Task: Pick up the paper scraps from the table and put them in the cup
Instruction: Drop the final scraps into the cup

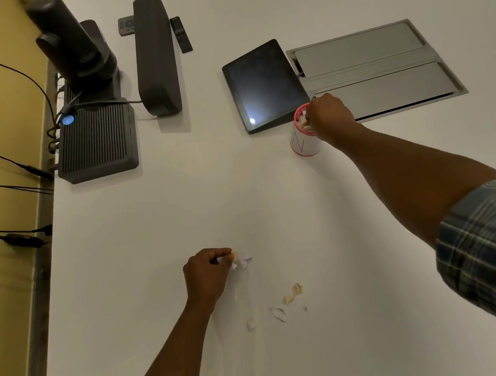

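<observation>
A white paper cup [302,142] with a red rim stands on the white table [179,196], with paper scraps showing inside it. My right hand [330,116] hovers over the cup's mouth with its fingers curled down into it; what they hold is hidden. My left hand [207,274] pinches small white and tan paper scraps [241,259] near the table's middle front. Loose on the table to its lower right lie a tan scrap [294,293], a white scrap [278,313] and another white scrap [251,325].
A dark tablet [262,84] lies just behind the cup, beside a grey recessed cable hatch [376,69]. At the back left stand a black ribbed box [97,140], a camera [73,43], a long speaker bar [155,52] and two remotes. Cables hang off the left edge.
</observation>
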A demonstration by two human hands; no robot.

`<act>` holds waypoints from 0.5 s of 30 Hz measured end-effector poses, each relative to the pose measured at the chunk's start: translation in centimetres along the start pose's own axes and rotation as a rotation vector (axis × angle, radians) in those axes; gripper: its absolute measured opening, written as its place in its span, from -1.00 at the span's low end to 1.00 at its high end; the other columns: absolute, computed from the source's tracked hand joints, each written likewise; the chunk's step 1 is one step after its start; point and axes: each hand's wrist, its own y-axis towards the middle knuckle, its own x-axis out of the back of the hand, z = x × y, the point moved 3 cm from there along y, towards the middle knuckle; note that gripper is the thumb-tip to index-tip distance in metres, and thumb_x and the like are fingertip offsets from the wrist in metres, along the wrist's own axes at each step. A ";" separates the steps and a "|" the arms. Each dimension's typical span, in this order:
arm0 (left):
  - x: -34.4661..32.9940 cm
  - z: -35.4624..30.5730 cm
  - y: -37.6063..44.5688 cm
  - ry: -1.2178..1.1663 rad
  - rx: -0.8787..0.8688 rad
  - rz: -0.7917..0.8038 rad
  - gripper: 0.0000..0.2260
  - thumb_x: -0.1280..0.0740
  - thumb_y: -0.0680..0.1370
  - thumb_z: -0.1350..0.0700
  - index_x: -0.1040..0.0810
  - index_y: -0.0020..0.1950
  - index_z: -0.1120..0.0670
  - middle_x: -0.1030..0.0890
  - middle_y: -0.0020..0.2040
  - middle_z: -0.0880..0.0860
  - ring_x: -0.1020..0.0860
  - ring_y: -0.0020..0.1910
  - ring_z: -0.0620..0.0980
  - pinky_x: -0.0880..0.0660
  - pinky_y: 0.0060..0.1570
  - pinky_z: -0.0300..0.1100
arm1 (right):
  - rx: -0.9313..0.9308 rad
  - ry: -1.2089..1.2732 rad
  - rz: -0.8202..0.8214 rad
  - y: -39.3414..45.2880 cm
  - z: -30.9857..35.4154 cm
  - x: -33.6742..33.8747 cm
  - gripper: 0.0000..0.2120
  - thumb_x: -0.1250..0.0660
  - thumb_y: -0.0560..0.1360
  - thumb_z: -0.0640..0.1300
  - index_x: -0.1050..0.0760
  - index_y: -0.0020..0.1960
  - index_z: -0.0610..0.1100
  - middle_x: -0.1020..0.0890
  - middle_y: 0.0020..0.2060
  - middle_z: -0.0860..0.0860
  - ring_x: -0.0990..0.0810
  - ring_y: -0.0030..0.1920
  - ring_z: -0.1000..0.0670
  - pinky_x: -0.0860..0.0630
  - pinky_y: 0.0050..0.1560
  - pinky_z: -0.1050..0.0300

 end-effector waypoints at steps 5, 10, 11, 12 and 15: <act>0.6 -0.1 0.0 -0.016 0.011 -0.010 -0.92 -0.46 0.43 0.18 -0.69 -0.13 0.02 -0.65 -0.21 -0.13 -0.58 -0.18 -0.24 -0.42 -0.24 -0.48 | -0.024 -0.055 0.051 1.3 0.2 -0.5 -0.57 -0.32 0.55 -0.12 -0.36 0.32 -0.33 -0.53 0.18 -0.24 -0.51 0.20 -0.21 -0.41 0.24 0.01; 0.8 -0.2 0.1 -0.036 0.015 -0.017 -0.92 -0.46 0.41 0.19 -0.69 -0.15 0.01 -0.67 -0.19 -0.12 -0.60 -0.17 -0.22 -0.45 -0.19 -0.43 | -0.013 -0.101 0.073 2.1 0.8 -0.7 -0.66 -0.33 0.54 -0.20 -0.42 0.25 -0.34 -0.53 0.00 -0.20 -0.55 0.08 -0.16 -0.46 0.19 0.03; 0.8 -0.2 0.1 -0.036 0.016 -0.019 -0.91 -0.46 0.41 0.19 -0.69 -0.16 0.00 -0.66 -0.20 -0.13 -0.60 -0.17 -0.22 -0.44 -0.20 -0.43 | -0.021 -0.106 0.079 2.2 0.8 -0.8 -0.67 -0.32 0.54 -0.22 -0.42 0.25 -0.34 -0.51 -0.02 -0.20 -0.55 0.07 -0.15 -0.46 0.19 0.04; 0.8 -0.3 0.1 -0.033 0.016 -0.019 -0.90 -0.46 0.41 0.19 -0.68 -0.17 -0.02 -0.66 -0.20 -0.14 -0.60 -0.17 -0.23 -0.44 -0.20 -0.44 | -0.026 -0.109 0.081 2.2 0.8 -0.8 -0.67 -0.31 0.55 -0.24 -0.41 0.26 -0.34 -0.50 -0.02 -0.20 -0.54 0.07 -0.15 -0.46 0.19 0.04; 0.8 -0.3 0.2 -0.031 0.015 -0.016 -0.90 -0.47 0.41 0.19 -0.68 -0.17 -0.02 -0.66 -0.20 -0.14 -0.60 -0.18 -0.23 -0.44 -0.20 -0.45 | -0.022 -0.126 0.102 2.2 0.9 -0.8 -0.68 -0.30 0.56 -0.23 -0.40 0.27 -0.34 -0.49 -0.02 -0.19 -0.53 0.07 -0.14 -0.45 0.20 0.04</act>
